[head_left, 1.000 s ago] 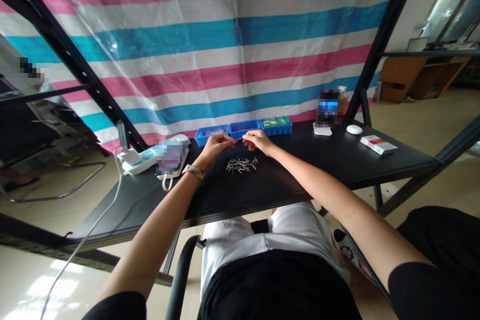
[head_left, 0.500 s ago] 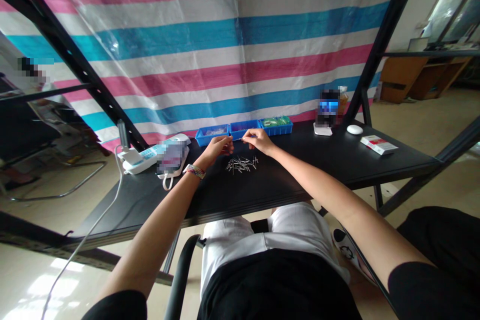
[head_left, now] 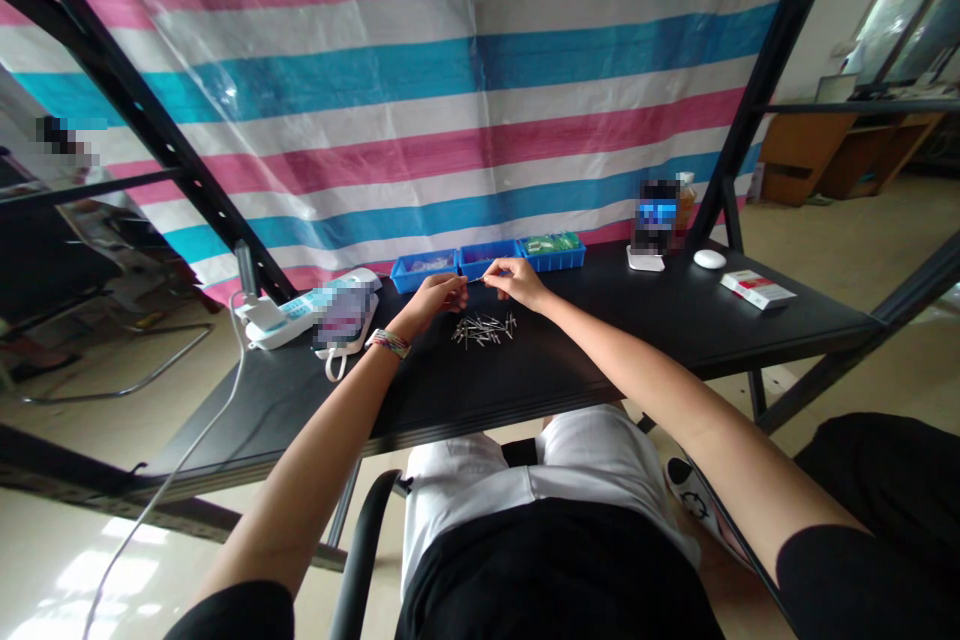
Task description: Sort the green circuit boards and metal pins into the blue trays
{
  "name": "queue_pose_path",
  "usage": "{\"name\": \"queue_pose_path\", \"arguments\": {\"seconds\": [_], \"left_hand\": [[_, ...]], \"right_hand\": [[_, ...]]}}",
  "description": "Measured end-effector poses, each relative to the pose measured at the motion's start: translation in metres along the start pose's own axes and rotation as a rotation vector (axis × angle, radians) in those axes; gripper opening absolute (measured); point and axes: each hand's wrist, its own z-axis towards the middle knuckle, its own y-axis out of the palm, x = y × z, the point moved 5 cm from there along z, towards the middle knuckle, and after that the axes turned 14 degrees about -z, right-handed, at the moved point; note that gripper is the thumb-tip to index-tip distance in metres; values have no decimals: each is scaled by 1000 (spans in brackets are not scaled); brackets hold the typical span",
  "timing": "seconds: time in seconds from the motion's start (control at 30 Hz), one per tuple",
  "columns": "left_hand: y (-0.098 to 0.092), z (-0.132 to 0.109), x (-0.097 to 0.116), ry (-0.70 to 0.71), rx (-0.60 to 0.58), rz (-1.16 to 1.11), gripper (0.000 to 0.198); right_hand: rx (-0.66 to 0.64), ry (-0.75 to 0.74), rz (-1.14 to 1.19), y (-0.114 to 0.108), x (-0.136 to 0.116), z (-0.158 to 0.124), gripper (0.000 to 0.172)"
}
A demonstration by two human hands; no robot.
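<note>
My left hand (head_left: 442,293) is closed in a pinch above the table, just in front of the blue bins. Facing it, my right hand (head_left: 516,280) pinches too. A thin silver metal pin (head_left: 475,279) spans the gap between the fingertips of both hands; its ends are hidden by the fingers. Below the hands lies a loose pile of similar thin silver pins (head_left: 484,329) on the black table (head_left: 600,345). Behind the hands stand a left blue bin (head_left: 409,282) with clear bits, a middle blue bin (head_left: 487,250), and a right blue bin (head_left: 574,260) holding green packets.
To the left are a white power strip (head_left: 300,307) with a cable and a phone (head_left: 346,312) on a white case. On the right stand a lit device (head_left: 658,215) on a stand, a bottle (head_left: 686,200), a white oval object (head_left: 709,260) and a red-white box (head_left: 757,290).
My right hand has shifted very slightly left, and the pin between the hands shows a little differently. The pile, bins and left hand look the same.
</note>
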Motion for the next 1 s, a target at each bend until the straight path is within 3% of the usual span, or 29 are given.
{"name": "queue_pose_path", "arguments": {"seconds": [0.3, 0.73, 0.9, 1.0], "left_hand": [[1, -3, 7, 48, 75, -16, 40], [4, -4, 11, 102, 47, 50, 32], [7, 0, 9, 195, -93, 306, 21], [12, -2, 9, 266, -165, 475, 16]], "right_hand": [[-44, 220, 168, 3, 6, -2, 13], [-4, 212, 257, 2, 1, -2, 23], [187, 183, 114, -13, 6, 3, 14], [348, 108, -122, -29, 4, 2, 7]]}}
